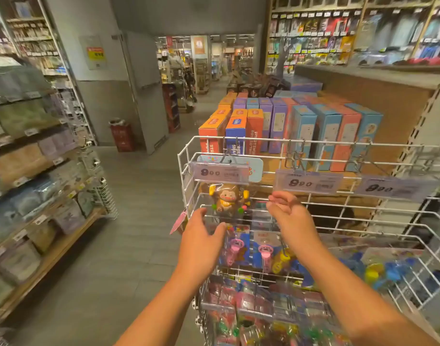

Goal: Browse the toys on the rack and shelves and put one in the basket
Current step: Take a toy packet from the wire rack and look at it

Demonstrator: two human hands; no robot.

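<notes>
The left hand reaches toward the white wire rack, fingers spread and loose, holding nothing, its fingertips just below a monkey toy. The monkey hangs in a clear pack just above and slightly right of that hand, upright, its face turned out toward the person, long axis up and down, under a 9.90 price tag. Between the two wrists, lower down, hang two pink toys, also upright. The right hand is raised beside the monkey, to its right, fingers curled in with thumb and forefinger close together near a rack wire; whether they pinch anything I cannot tell. Coloured boxes stand beyond the rack, past both hands.
</notes>
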